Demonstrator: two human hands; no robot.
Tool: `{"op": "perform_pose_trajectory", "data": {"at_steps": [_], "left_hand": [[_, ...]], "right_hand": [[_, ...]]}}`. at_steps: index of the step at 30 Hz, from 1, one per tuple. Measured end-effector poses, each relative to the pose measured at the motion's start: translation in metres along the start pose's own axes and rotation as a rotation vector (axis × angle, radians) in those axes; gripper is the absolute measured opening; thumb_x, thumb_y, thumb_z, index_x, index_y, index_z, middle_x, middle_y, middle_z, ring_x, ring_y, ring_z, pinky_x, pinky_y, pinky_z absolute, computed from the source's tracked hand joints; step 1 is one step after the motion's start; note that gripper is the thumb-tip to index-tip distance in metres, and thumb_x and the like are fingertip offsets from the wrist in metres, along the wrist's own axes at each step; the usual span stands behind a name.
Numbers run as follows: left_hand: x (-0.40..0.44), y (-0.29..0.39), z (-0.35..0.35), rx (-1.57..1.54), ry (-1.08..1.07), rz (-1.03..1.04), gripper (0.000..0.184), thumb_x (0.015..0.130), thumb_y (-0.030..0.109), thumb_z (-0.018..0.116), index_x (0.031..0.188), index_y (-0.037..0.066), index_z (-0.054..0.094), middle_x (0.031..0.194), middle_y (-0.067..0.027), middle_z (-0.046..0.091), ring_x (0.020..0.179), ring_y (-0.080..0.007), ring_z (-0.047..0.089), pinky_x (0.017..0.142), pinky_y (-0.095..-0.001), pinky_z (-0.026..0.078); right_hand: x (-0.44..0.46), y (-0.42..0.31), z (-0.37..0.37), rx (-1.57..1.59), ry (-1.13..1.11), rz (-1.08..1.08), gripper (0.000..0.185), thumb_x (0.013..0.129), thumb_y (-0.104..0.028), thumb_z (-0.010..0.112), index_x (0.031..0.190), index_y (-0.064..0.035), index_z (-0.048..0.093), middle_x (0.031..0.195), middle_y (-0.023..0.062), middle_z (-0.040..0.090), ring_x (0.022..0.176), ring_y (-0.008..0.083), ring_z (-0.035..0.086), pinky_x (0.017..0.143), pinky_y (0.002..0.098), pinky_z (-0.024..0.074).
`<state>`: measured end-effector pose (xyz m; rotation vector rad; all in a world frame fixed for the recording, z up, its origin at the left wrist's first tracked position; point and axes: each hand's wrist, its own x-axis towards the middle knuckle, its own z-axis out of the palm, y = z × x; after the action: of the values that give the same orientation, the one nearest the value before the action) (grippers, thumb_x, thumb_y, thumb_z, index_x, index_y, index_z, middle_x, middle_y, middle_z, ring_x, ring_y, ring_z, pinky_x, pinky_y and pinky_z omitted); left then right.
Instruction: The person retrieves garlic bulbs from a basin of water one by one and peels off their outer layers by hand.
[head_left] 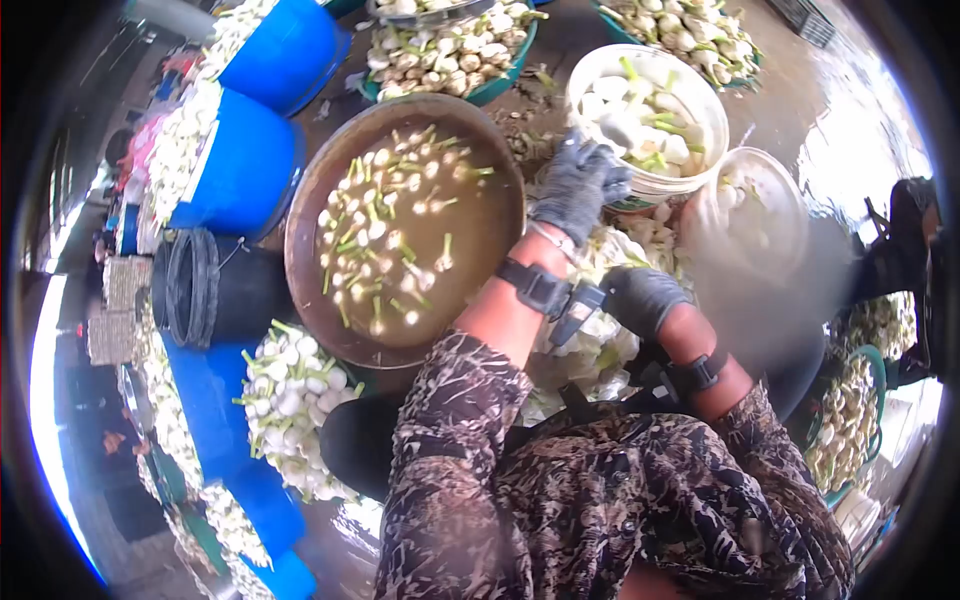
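Note:
My left hand, in a grey glove, reaches to the near left rim of a white bucket. Its fingers look spread, beside the pale peeled bulbs inside. Closer to my lap, my right hand, also gloved, is curled closed. A dark blocky piece shows just left of it; I cannot make out what it is or whether that hand holds it. Under both hands lies a heap of white skins and leafy scraps. A strapped device sits on my left wrist.
Left of my arm stands a wide brown basin of murky water with floating green-stemmed bulbs. A clear-walled bucket is to the right. Blue tubs, a black bucket and a bulb pile line the left.

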<state>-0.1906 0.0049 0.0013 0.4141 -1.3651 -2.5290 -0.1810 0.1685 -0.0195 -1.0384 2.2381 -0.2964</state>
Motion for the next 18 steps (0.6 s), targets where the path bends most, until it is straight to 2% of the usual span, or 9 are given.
{"op": "perform_pose_trajectory", "data": {"at_steps": [1, 3, 7, 10, 11, 14, 16, 17, 18], "left_hand": [[0.003, 0.003, -0.001, -0.015, -0.005, 0.013, 0.035, 0.096, 0.013, 0.053, 0.13, 0.005, 0.045, 0.106, -0.011, 0.061, 0.085, -0.0245, 0.068, 0.07, -0.0329, 0.06], [0.003, 0.0, -0.03, 0.082, 0.014, 0.02, 0.036, 0.095, 0.012, 0.055, 0.129, 0.005, 0.046, 0.109, -0.0113, 0.06, 0.082, -0.0247, 0.068, 0.067, -0.0327, 0.06], [-0.007, -0.013, -0.158, 0.294, 0.373, -0.2, 0.038, 0.094, 0.019, 0.059, 0.128, 0.006, 0.049, 0.114, -0.0109, 0.059, 0.077, -0.0261, 0.068, 0.066, -0.0334, 0.059], [-0.014, -0.045, -0.295, 1.088, 0.668, 0.067, 0.029, 0.088, 0.019, 0.062, 0.114, 0.008, 0.063, 0.098, -0.007, 0.068, 0.09, -0.0157, 0.063, 0.082, -0.0305, 0.052], [-0.022, -0.035, -0.31, 1.164, 0.666, -0.102, 0.034, 0.088, 0.02, 0.061, 0.12, 0.009, 0.061, 0.104, -0.0087, 0.068, 0.095, -0.018, 0.063, 0.088, -0.0314, 0.049], [-0.04, -0.035, -0.322, 0.986, 0.387, -0.309, 0.037, 0.09, 0.022, 0.054, 0.124, 0.007, 0.058, 0.12, -0.016, 0.063, 0.111, -0.0296, 0.06, 0.098, -0.0392, 0.045], [-0.046, -0.043, -0.32, 1.387, 0.112, -0.507, 0.035, 0.092, 0.016, 0.05, 0.126, 0.01, 0.059, 0.123, -0.0166, 0.061, 0.113, -0.0318, 0.059, 0.099, -0.0405, 0.045], [-0.045, -0.049, -0.318, 1.382, 0.101, -0.51, 0.035, 0.092, 0.016, 0.05, 0.126, 0.01, 0.059, 0.123, -0.0166, 0.061, 0.113, -0.0318, 0.059, 0.099, -0.0405, 0.045], [-0.043, -0.055, -0.315, 1.781, -0.357, -0.564, 0.036, 0.092, 0.014, 0.049, 0.127, 0.011, 0.058, 0.126, -0.0162, 0.06, 0.116, -0.0323, 0.058, 0.101, -0.0408, 0.044]], "right_hand": [[0.003, -0.003, 0.002, -0.064, -0.12, -0.021, 0.044, 0.091, -0.046, 0.05, 0.097, -0.0057, 0.067, 0.091, 0.0223, 0.067, 0.09, 0.0399, 0.064, 0.08, 0.0468, 0.0498], [-0.006, -0.019, -0.01, -0.023, -0.101, -0.011, 0.044, 0.092, -0.046, 0.05, 0.096, -0.0058, 0.067, 0.09, 0.0221, 0.067, 0.089, 0.0399, 0.064, 0.08, 0.0472, 0.0497], [0.004, -0.023, -0.003, 0.01, -0.042, 0.008, 0.044, 0.092, -0.046, 0.051, 0.095, -0.0049, 0.067, 0.088, 0.0222, 0.067, 0.085, 0.0402, 0.064, 0.079, 0.048, 0.0492], [0.01, -0.033, 0.001, 0.023, -0.068, -0.005, 0.04, 0.09, -0.044, 0.054, 0.089, -0.0053, 0.066, 0.084, 0.0206, 0.067, 0.081, 0.04, 0.064, 0.075, 0.0484, 0.0489], [0.012, -0.034, 0.004, 0.027, -0.079, -0.013, 0.039, 0.09, -0.043, 0.055, 0.086, -0.0055, 0.065, 0.082, 0.0197, 0.066, 0.079, 0.0399, 0.064, 0.073, 0.0487, 0.0488], [0.02, -0.038, 0.011, 0.075, -0.096, -0.065, 0.034, 0.088, -0.04, 0.059, 0.084, -0.0067, 0.063, 0.078, 0.0178, 0.066, 0.076, 0.0392, 0.063, 0.071, 0.0481, 0.0489], [0.023, -0.042, 0.013, 0.124, -0.099, -0.077, 0.031, 0.087, -0.038, 0.061, 0.084, -0.0073, 0.063, 0.076, 0.0172, 0.065, 0.075, 0.0387, 0.063, 0.071, 0.0478, 0.0491], [0.024, -0.042, 0.013, 0.124, -0.102, -0.066, 0.031, 0.087, -0.038, 0.061, 0.084, -0.0073, 0.063, 0.076, 0.0172, 0.065, 0.075, 0.0387, 0.063, 0.071, 0.0478, 0.0491], [0.026, -0.042, 0.014, 0.111, -0.099, -0.087, 0.031, 0.087, -0.039, 0.061, 0.084, -0.0072, 0.063, 0.077, 0.0172, 0.065, 0.075, 0.0387, 0.063, 0.071, 0.0479, 0.0491]]}}
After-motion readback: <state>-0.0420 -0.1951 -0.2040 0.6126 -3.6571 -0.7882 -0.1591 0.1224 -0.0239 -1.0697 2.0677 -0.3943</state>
